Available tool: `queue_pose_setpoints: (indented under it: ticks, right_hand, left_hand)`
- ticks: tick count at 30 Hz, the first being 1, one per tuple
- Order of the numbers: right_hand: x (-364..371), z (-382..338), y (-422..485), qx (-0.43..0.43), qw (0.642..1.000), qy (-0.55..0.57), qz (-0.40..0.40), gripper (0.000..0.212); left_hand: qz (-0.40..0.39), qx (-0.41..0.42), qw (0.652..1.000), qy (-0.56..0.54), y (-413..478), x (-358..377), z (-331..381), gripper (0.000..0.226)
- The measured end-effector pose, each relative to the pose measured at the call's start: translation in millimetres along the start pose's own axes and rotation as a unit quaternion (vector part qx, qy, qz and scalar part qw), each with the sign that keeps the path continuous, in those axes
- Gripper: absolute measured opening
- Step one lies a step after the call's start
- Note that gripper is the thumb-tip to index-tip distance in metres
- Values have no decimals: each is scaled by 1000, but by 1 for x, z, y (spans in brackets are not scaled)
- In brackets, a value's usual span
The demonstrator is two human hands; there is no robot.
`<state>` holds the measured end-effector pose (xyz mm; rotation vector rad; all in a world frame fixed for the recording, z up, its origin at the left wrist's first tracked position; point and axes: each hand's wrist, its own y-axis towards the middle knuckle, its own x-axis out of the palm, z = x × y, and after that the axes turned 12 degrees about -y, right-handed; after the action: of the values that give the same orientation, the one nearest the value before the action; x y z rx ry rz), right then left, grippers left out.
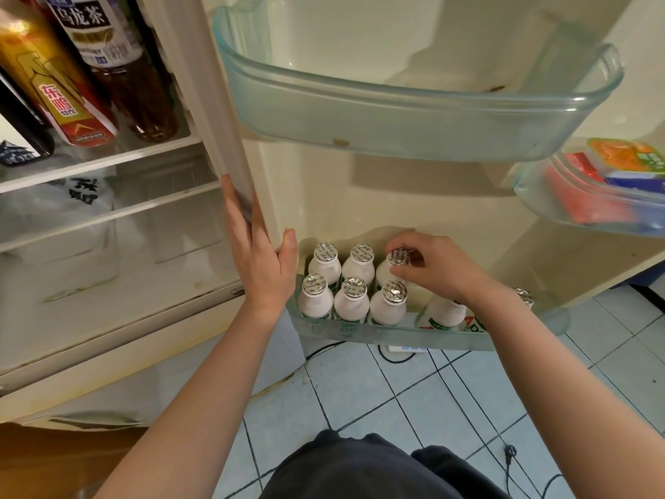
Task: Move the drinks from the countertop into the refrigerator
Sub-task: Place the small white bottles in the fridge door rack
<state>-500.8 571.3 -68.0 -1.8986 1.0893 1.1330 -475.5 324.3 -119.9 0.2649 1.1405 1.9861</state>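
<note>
Right hand (437,268) pinching upright bottle (390,270) cap

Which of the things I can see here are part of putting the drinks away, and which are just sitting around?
Part of the job:
- small white bottles in the bottom door shelf
- right hand gripping one bottle's foil cap
- left hand steadying the door edge

Just there:
- big tea bottle
- empty upper door shelf
- snack packets
- floor cables
</note>
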Motion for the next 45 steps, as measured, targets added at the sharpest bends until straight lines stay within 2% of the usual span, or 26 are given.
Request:
queue_pose_setpoints:
  ticks: [10,16,19,22,24,27,30,37,45]
  right_hand:
    - [6,1,-4,-1,1000,9,26,31]
    - [1,1,-10,3,1000,12,22,50]
    - [-7,4,-26,23,998,12,56,49]
    - [-13,14,-47,52,994,-70,71,46]
    - [-13,22,-59,73,985,-147,57,50]
    - [-7,30,-67,88,978,-190,19,47]
    - [0,34,-68,86,983,-160,26,36]
    - [10,34,-61,80,980,-151,102,39]
    - [19,28,-61,26,989,-115,89,40]
  left_hand:
    - [9,16,1000,-4,0,2,0,55]
    - [12,13,1000,-2,1,1,3,62]
    - [9,9,1000,-2,2,0,5,62]
    - [11,11,1000,3,1,0,6,59]
    - [15,18,1000,4,1,1,6,60]
    - [28,12,1000,7,1,3,7,67]
    - [32,6,999,2,0,4,7,64]
    - [32,-15,999,-12,-1,4,10,62]
    - [37,-18,999,-7,-2,4,9,58]
